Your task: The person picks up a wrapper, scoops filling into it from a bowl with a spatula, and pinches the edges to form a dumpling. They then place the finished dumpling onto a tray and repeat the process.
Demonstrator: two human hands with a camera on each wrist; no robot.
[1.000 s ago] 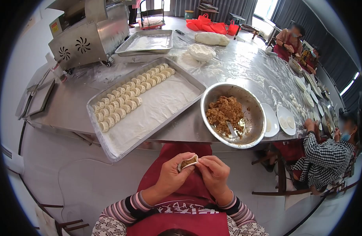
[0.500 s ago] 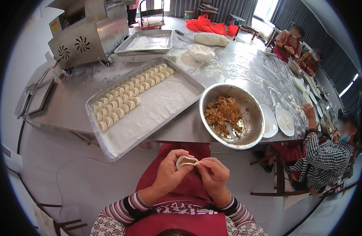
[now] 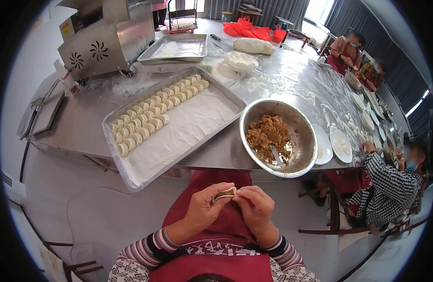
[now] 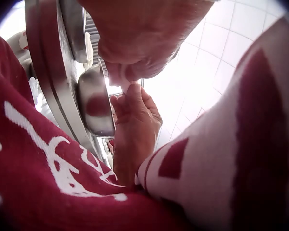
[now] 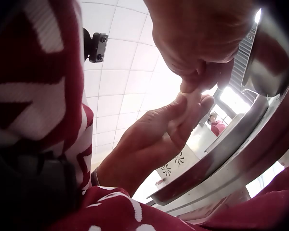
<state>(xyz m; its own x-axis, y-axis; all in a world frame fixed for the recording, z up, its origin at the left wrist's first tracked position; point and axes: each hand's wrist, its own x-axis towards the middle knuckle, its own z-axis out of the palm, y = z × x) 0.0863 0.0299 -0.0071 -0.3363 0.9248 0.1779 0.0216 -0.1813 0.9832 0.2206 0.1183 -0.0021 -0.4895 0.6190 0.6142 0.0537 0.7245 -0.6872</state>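
Note:
In the head view a half-folded dumpling (image 3: 224,193), brown filling showing in its opening, is held in front of the apron. My left hand (image 3: 204,205) grips it from the left, fingers behind and thumb in front. At its right end my right hand (image 3: 257,209) pinches the edge of the wrapper between thumb and forefinger. Both wrist views show the hands meeting at the pale dough (image 5: 190,107), which the fingers mostly cover. Beyond the hands stands a steel bowl (image 3: 309,155) of brown filling (image 3: 268,134) with a utensil in it.
Left of the bowl, a lined metal tray (image 3: 188,127) carries rows of folded dumplings (image 3: 143,123). White plates (image 3: 340,145) with round wrappers lie to the right. Flour (image 3: 241,62), a dough roll (image 3: 254,45) and a steel machine (image 3: 96,51) are farther back. A seated person (image 3: 390,188) works at right.
The dumpling's opening has narrowed and tipped slightly, with less filling showing. Both hands stay nearly in place. The seated person's arm reached out over the table and has drawn back.

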